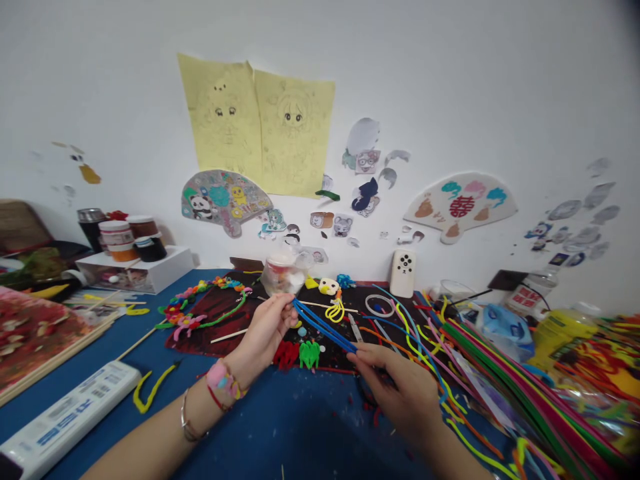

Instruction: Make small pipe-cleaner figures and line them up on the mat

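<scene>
Blue pipe cleaners [324,325] stretch between my two hands above the table, slanting down to the right. My left hand [274,325] pinches their upper left end. At the lower right end, my right hand [395,383] has its thumb and fingers closed on them. Just beneath lie a green bent pipe-cleaner piece [309,355] and a red one [286,355] on a dark mat [220,339]. Behind them sit a yellow looped pipe cleaner [335,310] and a small pale yellow animal-like figure [328,287].
Loose coloured pipe cleaners [505,373] crowd the right side. A white power strip [75,413] lies at the left front. Paint jars [117,238] stand on a white box [165,268]. A colourful pipe-cleaner garland [186,323] rests on the mat, and a white remote [403,273] leans on the wall.
</scene>
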Tool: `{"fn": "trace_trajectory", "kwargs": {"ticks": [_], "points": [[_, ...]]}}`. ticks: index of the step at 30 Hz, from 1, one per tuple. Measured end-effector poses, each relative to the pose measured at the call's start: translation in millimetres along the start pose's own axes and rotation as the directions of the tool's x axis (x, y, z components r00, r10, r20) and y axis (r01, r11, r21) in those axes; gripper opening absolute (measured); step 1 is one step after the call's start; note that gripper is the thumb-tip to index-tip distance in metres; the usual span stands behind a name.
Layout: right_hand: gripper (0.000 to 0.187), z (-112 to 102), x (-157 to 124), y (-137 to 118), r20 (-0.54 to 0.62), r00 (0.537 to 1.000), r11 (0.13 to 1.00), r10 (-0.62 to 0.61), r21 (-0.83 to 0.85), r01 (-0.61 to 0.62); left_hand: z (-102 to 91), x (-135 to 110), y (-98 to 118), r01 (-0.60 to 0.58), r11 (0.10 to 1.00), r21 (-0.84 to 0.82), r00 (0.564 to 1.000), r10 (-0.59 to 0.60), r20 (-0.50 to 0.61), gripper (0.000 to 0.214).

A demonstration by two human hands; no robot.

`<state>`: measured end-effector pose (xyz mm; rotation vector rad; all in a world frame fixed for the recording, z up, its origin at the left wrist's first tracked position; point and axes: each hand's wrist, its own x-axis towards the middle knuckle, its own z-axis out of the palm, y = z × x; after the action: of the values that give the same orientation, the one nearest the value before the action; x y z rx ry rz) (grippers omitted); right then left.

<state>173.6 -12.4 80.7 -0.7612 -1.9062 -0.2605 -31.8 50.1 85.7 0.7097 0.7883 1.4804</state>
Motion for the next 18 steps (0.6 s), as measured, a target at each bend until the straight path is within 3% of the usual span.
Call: {"fn": "trace_trajectory", "kwargs": {"ticks": [10, 15, 18], "points": [[0.015, 4.1, -0.1, -0.3, 0.066, 0.997, 0.999, 0.04, 0.028, -0.042, -2.4, 1.5, -6.6, 0.059, 0.998, -0.017, 0.997, -0.059, -0.041, 0.013], [0.011, 4.0, 2.0, 0.3, 0.111, 0.99, 0.996, 0.085, 0.013, -0.087, -0.7, 1.2, -6.4, 0.052, 0.999, -0.014, 0.997, -0.053, -0.058, 0.013], [0.015, 3.3, 2.4, 3.4, 0.126, 0.991, 0.999, 0.053, -0.001, -0.053, 0.0, 1.0, -5.7, 0.049, 0.999, -0.017, 0.996, -0.05, -0.069, 0.014]]}}
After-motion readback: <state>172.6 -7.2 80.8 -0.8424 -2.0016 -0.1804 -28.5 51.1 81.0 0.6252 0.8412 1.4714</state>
